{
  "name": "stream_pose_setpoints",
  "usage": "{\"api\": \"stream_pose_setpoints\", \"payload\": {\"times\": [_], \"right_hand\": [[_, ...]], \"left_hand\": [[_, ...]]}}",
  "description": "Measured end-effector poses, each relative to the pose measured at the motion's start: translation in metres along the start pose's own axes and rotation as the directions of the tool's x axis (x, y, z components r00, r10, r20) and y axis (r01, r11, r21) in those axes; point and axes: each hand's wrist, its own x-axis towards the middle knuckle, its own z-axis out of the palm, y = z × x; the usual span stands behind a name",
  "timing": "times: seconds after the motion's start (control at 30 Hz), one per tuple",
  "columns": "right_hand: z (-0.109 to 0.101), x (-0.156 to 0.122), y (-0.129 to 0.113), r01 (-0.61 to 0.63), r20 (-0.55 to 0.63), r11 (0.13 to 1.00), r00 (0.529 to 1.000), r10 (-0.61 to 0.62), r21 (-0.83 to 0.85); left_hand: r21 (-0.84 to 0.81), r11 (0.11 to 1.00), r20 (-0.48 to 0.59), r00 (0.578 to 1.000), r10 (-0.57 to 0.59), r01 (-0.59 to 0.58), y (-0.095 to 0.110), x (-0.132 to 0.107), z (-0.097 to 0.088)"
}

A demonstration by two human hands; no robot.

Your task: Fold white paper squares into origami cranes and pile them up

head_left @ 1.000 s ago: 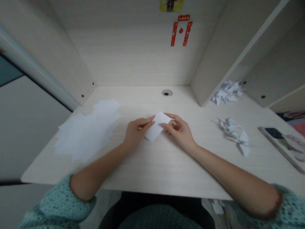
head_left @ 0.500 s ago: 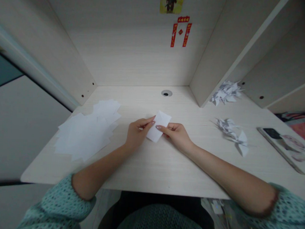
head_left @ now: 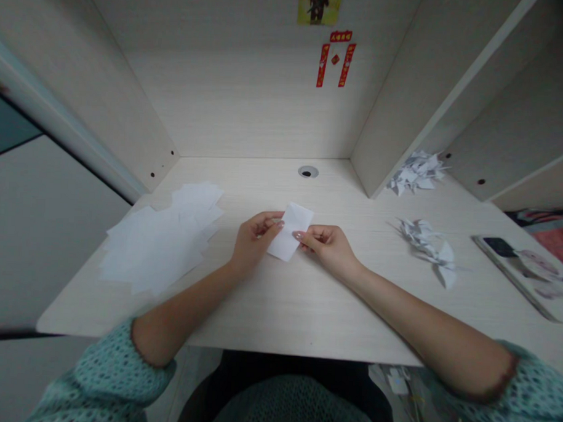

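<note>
I see the desk [head_left: 278, 309] with a spread of white sheets [head_left: 155, 243] at left; at its middle my left hand [head_left: 253, 241] and right hand [head_left: 329, 246] pinch 1 folded paper slip [head_left: 290, 239] between closed fingertips

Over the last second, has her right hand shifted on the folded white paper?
Yes. The right hand slid down the folded white paper, away from the round desk hole, toward the near desk edge.
</note>
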Motion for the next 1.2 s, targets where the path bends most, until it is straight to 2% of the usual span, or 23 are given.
{"api": "stream_pose_setpoints", "payload": {"times": [0.1, 0.17, 0.3, 0.5, 0.67, 0.8, 1.07, 1.2], "right_hand": [[0.0, -0.002, 0.002, 0.032, -0.032, 0.999, 0.999, -0.032, -0.005], [-0.001, -0.002, 0.002, 0.057, -0.066, 0.998, 0.996, -0.058, -0.016], [-0.001, -0.001, 0.0, 0.063, -0.106, 0.998, 0.992, -0.065, -0.028], [-0.003, -0.001, 0.002, 0.03, -0.047, 0.999, 0.998, -0.029, 0.015], [-0.007, 0.002, 0.007, 0.022, -0.006, 0.998, 1.0, -0.022, 0.062], [-0.008, 0.005, 0.006, 0.01, -0.017, 0.995, 1.0, -0.008, 0.099], [-0.006, 0.008, 0.005, -0.035, -0.026, 0.983, 0.999, 0.04, 0.178], [-0.013, 0.013, 0.002, -0.042, -0.078, 0.971, 0.995, 0.062, 0.234]], "left_hand": [[-0.012, 0.998, 0.118, 0.991, -0.057, 0.058, 0.004, 0.0, 0.0], [0.054, 0.995, 0.168, 0.981, -0.098, 0.09, 0.005, 0.0, 0.0], [0.27, 0.96, 0.187, 0.974, -0.126, 0.072, 0.004, -0.001, 0.0], [0.358, 0.931, 0.234, 0.958, -0.165, 0.073, 0.005, 0.002, -0.005], [0.366, 0.929, 0.269, 0.95, -0.16, 0.052, 0.005, 0.005, -0.007], [0.338, 0.939, 0.279, 0.947, -0.159, 0.058, 0.004, 0.005, -0.006], [0.268, 0.952, 0.277, 0.935, -0.223, 0.148, 0.003, 0.005, -0.005], [0.272, 0.948, 0.26, 0.936, -0.237, 0.164, 0.003, 0.004, -0.005]]}}
